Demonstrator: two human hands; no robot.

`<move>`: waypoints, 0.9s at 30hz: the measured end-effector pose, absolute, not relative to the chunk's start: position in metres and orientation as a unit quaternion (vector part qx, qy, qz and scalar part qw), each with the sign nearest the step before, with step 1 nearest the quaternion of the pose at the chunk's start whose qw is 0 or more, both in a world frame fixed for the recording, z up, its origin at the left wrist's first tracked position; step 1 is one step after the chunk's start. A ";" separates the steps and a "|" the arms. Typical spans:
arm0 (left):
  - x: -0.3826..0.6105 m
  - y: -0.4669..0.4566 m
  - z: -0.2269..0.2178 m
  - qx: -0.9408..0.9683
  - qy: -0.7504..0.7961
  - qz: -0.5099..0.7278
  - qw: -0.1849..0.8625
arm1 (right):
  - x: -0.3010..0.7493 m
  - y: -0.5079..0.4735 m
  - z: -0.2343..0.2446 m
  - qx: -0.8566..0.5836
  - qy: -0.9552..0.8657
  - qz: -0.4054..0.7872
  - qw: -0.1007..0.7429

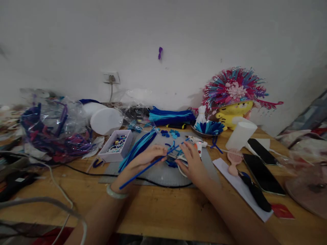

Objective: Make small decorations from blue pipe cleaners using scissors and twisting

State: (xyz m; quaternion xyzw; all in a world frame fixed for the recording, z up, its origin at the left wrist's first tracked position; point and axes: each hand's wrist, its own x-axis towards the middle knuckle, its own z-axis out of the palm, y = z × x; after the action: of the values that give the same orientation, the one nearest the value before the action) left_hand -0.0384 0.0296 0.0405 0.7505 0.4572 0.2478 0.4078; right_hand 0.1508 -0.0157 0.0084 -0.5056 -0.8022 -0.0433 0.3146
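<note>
A long blue pipe cleaner [143, 173] slants across in front of me, its lower end above my left wrist. My left hand [153, 154] is closed on it, pinching it near the upper part. My right hand [191, 160] is at its upper end, thumb and fingers apart, fingertips close to or touching the tip. Between the hands, metal scissors [181, 157] are partly hidden over the grey cutting mat [158, 177]. A bundle of light and dark blue pipe cleaners [139, 148] lies behind my left hand. Small blue curled flower shapes [175, 133] rest farther back.
A white box of beads [114, 146] stands left, near plastic-wrapped purple pieces [58, 132]. A glue gun [200, 144] lies behind my right hand. Phones [263, 173] and a pink brush [233, 160] are on the right. A black cable [102, 175] crosses the mat.
</note>
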 end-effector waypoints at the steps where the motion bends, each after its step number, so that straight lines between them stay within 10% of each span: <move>1: -0.031 0.025 0.038 0.748 0.436 0.240 0.439 | 0.150 -0.017 0.010 -0.483 -0.816 -0.059 0.311; 7: -0.016 0.025 0.025 0.682 0.342 0.220 0.607 | 0.149 -0.015 0.017 -0.413 -0.870 -0.053 0.264; 17: -0.057 0.057 0.009 0.825 0.516 0.081 0.215 | 0.161 -0.017 0.019 -0.562 -0.772 0.067 0.289; 27: -0.062 0.054 0.021 0.846 0.515 0.052 0.132 | 0.158 -0.010 0.008 -0.633 -0.724 0.132 0.239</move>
State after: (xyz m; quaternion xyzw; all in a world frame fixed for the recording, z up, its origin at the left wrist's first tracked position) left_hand -0.0619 0.0544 0.0210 0.8455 0.5147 0.0520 0.1319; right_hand 0.1581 -0.0101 0.0084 -0.6333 -0.7241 0.1316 0.2392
